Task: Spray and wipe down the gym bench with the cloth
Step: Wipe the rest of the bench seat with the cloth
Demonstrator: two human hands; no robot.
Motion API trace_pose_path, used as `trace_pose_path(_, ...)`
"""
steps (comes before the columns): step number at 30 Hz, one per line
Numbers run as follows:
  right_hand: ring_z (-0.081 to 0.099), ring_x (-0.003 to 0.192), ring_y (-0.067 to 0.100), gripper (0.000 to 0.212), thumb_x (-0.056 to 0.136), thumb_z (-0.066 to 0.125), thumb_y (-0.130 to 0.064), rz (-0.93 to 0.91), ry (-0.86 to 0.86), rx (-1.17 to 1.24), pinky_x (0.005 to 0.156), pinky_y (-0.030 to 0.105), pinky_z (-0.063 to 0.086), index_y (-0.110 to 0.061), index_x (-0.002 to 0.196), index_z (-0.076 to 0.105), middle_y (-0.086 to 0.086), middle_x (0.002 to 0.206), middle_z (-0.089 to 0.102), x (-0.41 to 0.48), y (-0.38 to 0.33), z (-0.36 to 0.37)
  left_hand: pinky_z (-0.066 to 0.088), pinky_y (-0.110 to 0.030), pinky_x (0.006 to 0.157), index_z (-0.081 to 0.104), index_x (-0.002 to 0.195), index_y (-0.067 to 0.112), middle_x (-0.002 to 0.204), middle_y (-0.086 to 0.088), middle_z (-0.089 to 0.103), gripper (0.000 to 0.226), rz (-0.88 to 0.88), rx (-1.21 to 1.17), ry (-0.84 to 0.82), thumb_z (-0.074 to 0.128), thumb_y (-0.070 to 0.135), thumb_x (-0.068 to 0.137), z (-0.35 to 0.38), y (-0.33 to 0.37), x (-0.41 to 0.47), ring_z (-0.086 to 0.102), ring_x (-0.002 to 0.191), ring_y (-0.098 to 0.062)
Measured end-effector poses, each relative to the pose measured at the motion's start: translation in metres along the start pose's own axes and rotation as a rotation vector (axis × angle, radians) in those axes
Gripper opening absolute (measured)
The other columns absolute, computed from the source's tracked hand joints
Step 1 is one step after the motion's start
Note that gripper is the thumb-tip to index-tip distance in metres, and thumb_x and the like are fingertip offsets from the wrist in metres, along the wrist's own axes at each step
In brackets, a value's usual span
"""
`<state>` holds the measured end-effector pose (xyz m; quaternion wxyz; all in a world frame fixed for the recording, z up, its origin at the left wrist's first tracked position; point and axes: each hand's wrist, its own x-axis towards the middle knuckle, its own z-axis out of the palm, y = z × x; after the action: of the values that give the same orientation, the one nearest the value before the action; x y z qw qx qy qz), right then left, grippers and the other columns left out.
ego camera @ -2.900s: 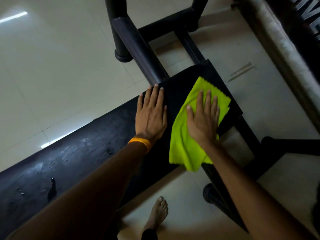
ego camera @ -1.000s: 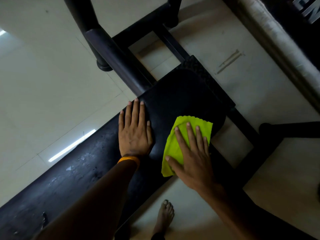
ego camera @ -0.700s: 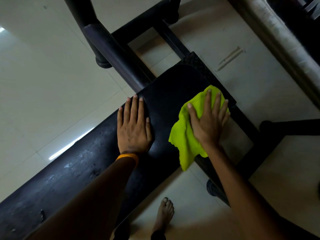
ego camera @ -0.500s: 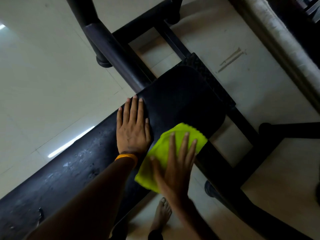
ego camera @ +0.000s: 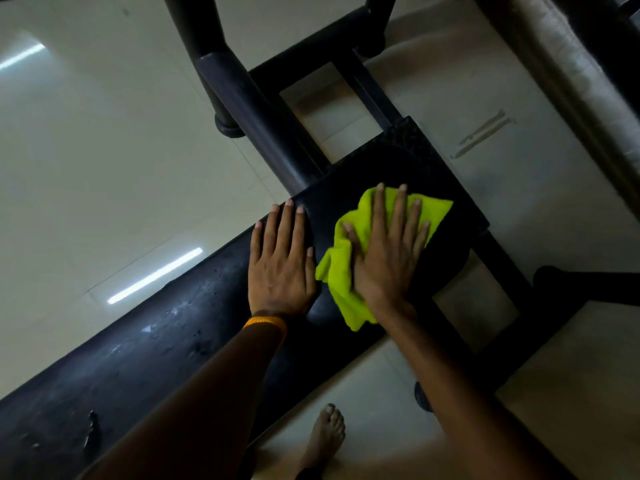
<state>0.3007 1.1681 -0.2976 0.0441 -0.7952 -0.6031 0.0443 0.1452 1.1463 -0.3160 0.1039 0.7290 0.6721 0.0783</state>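
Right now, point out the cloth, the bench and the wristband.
cloth point(ego camera: 338, 282): head view, bunched lower-left fold.
bench point(ego camera: 166, 348): head view, scuffed top of the pad.
wristband point(ego camera: 265, 322): head view, middle of the orange band.

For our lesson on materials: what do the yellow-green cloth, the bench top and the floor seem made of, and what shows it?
Cloth: soft, fuzzy fabric, likely microfibre; it bunches in folds. Bench top: black cover, probably vinyl or leatherette; dull sheen, scuffed grey patches. Floor: glossy pale tile; joint lines, mirrored light streaks.
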Motion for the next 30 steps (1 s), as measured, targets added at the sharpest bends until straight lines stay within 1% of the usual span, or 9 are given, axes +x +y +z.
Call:
trace_pose_path(3, 0.012, 0.156, 0.033, 0.076, 0.096, 0.031, -0.071, -0.124, -0.038, -0.031, 0.124, 0.055, 0.01, -0.03, 0.16, 0.02, 0.007, 0.169, 0.013, -0.007, 0.001, 0.002, 0.012, -0.047, 0.126, 0.021, 0.159, 0.01, 0.167, -0.01, 0.017, 0.065, -0.002, -0.003, 0.005, 0.028, 0.034, 0.1, 0.001, 0.0, 0.0, 0.013, 0.156, -0.026)
trace_pose_path(7, 0.01, 0.156, 0.033, 0.075, 0.096, 0.029, -0.069, -0.289, -0.088, -0.003, 0.123, 0.059, 0.013, -0.029, 0.16, 0.022, 0.006, 0.169, 0.014, 0.065, 0.003, 0.002, 0.013, -0.048, 0.126, 0.021, 0.159, 0.01, 0.167, -0.01, 0.017, 0.065, 0.002, -0.003, 0.002, 0.029, 0.034, 0.1, 0.001, 0.0, 0.0, 0.013, 0.156, -0.026)
trace_pose_path(9, 0.009, 0.156, 0.033, 0.076, 0.096, 0.028, -0.07, -0.327, -0.103, -0.015, 0.122, 0.06, 0.014, -0.029, 0.16, 0.021, 0.007, 0.169, 0.013, 0.084, 0.003, -0.001, 0.013, -0.048, 0.126, 0.021, 0.16, 0.01, 0.167, -0.01, 0.017, 0.065, 0.005, -0.01, 0.001, 0.028, 0.035, 0.1, 0.001, -0.001, 0.0, 0.013, 0.156, -0.026)
trace_pose_path(13, 0.007, 0.156, 0.034, 0.078, 0.096, 0.033, -0.065, -0.182, -0.017, -0.042, 0.125, 0.057, 0.007, -0.024, 0.161, 0.015, 0.011, 0.169, 0.009, 0.036, -0.006, -0.015, 0.013, -0.048, 0.126, 0.021, 0.159, 0.01, 0.167, -0.01, 0.017, 0.064, 0.002, -0.013, 0.005, 0.025, 0.035, 0.1, 0.001, -0.001, -0.001, 0.013, 0.156, -0.026)
trace_pose_path(16, 0.014, 0.155, 0.035, 0.075, 0.099, 0.036, -0.055, -0.1, -0.004, -0.018, 0.123, 0.058, 0.014, -0.014, 0.16, 0.021, 0.017, 0.167, 0.016, -0.01, -0.022, -0.006, 0.014, -0.048, 0.126, 0.022, 0.159, 0.01, 0.167, -0.01, 0.018, 0.064, -0.003, -0.022, 0.015, 0.024, 0.036, 0.101, 0.001, -0.001, -0.001, 0.014, 0.156, -0.026)
trace_pose_path(19, 0.015, 0.154, 0.035, 0.073, 0.1, 0.032, -0.054, -0.061, -0.027, 0.003, 0.122, 0.057, 0.015, -0.015, 0.16, 0.021, 0.017, 0.167, 0.017, 0.014, -0.03, 0.004, 0.015, -0.049, 0.125, 0.024, 0.159, 0.01, 0.166, -0.01, 0.02, 0.063, 0.008, -0.019, 0.027, 0.026, 0.035, 0.101, 0.002, -0.001, 0.0, 0.016, 0.155, -0.026)
trace_pose_path(22, 0.015, 0.155, 0.033, 0.073, 0.099, 0.031, -0.057, -0.183, -0.041, -0.017, 0.123, 0.055, 0.013, -0.019, 0.16, 0.021, 0.014, 0.167, 0.017, 0.039, -0.026, 0.003, 0.014, -0.048, 0.126, 0.026, 0.158, 0.01, 0.166, -0.011, 0.022, 0.062, 0.01, -0.011, 0.03, 0.026, 0.034, 0.101, 0.002, -0.001, 0.0, 0.017, 0.155, -0.027)
trace_pose_path(26, 0.014, 0.156, 0.029, 0.069, 0.1, 0.036, -0.052, -0.505, -0.1, -0.045, 0.123, 0.053, 0.016, -0.023, 0.16, 0.02, 0.01, 0.168, 0.014, -0.008, 0.0, -0.008, 0.014, -0.048, 0.125, 0.026, 0.158, 0.01, 0.166, -0.011, 0.022, 0.063, 0.013, -0.003, 0.014, 0.026, 0.036, 0.101, 0.001, -0.002, -0.001, 0.019, 0.154, -0.028)
trace_pose_path(30, 0.014, 0.156, 0.027, 0.065, 0.101, 0.039, -0.044, -0.518, -0.119, -0.053, 0.123, 0.05, 0.02, -0.024, 0.16, 0.02, 0.007, 0.168, 0.015, -0.061, 0.036, -0.016, 0.014, -0.048, 0.126, 0.023, 0.159, 0.01, 0.167, -0.01, 0.02, 0.063, 0.011, -0.017, 0.017, 0.029, 0.035, 0.101, 0.001, -0.002, -0.001, 0.016, 0.155, -0.026)
